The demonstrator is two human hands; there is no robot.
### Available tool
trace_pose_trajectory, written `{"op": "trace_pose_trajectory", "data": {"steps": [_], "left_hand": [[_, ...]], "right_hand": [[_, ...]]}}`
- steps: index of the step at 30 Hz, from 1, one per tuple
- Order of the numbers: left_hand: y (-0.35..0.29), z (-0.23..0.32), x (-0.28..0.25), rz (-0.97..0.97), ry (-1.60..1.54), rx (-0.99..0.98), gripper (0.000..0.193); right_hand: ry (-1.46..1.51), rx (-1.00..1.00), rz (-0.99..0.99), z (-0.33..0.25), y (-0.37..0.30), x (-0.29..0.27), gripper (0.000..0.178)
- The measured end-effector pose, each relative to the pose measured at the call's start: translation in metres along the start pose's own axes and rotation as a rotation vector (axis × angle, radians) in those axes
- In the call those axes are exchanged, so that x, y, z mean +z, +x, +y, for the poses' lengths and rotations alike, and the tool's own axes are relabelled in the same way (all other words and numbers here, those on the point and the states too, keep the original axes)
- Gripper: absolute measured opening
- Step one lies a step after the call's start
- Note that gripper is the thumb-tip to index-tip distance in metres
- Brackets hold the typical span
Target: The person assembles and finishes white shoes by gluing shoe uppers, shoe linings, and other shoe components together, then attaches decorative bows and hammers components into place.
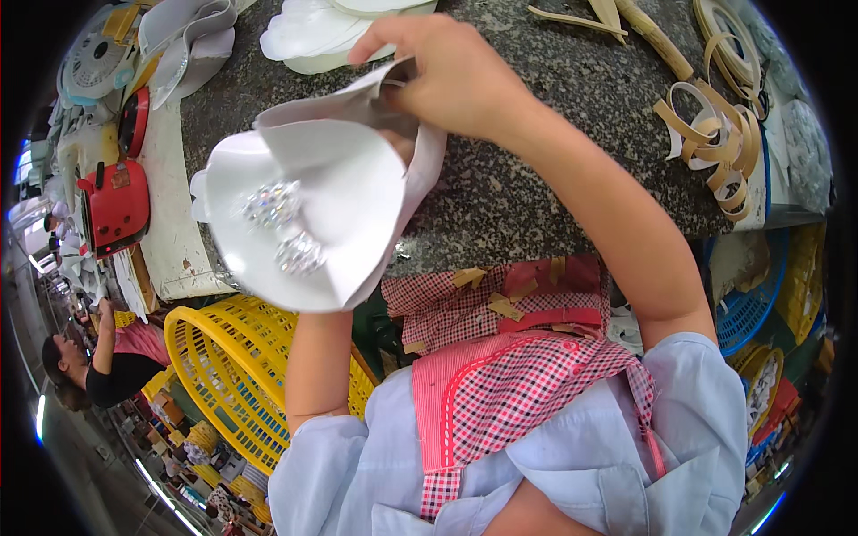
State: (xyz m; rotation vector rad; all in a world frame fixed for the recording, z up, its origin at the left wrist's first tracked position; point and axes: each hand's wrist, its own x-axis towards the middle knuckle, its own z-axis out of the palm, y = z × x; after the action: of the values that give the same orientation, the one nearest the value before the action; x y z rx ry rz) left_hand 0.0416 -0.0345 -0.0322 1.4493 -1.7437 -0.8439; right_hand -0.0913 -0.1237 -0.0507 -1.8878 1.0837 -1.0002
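Note:
A glossy white shoe upper with two clusters of clear crystals is held up above the near left edge of the dark speckled stone worktop. My right hand grips its far rim, thumb inside the opening and a finger stretched out to the left. My left hand supports it from below and behind; the upper hides most of that hand, and only a little skin shows in the opening. Just beyond it lies a stack of thin white pieces, close to my right fingertips.
Tan strips curl at the right, near a wooden stick. At the left are a red device and folded white uppers. A yellow basket stands below the worktop's edge. Another person is farther left.

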Motion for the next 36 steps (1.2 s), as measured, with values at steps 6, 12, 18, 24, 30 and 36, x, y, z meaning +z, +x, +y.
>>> {"op": "trace_pose_trajectory", "data": {"steps": [6,12,18,24,30,36], "left_hand": [[-0.007,-0.008,-0.006,-0.149,0.259,0.055,0.036],[-0.009,-0.005,-0.01,-0.29,0.502,0.077,0.053],[0.006,-0.003,-0.007,-0.06,0.87,0.412,0.05],[0.013,-0.009,-0.005,-0.031,0.672,0.24,0.045],[-0.002,-0.032,-0.015,-0.063,0.658,0.141,0.048],[0.003,-0.047,-0.024,-0.071,0.581,0.158,0.048]], "right_hand": [[-0.042,0.066,-0.054,-0.013,-0.008,-0.009,0.039],[-0.043,-0.014,-0.01,-0.013,-0.011,-0.01,0.037],[-0.115,-0.024,-0.033,-0.014,-0.014,-0.008,0.034],[-0.102,-0.037,-0.041,-0.012,-0.016,-0.003,0.034],[-0.125,-0.207,0.065,-0.002,-0.017,0.013,0.034],[-0.185,-0.334,0.107,-0.002,-0.021,0.013,0.032]]}}
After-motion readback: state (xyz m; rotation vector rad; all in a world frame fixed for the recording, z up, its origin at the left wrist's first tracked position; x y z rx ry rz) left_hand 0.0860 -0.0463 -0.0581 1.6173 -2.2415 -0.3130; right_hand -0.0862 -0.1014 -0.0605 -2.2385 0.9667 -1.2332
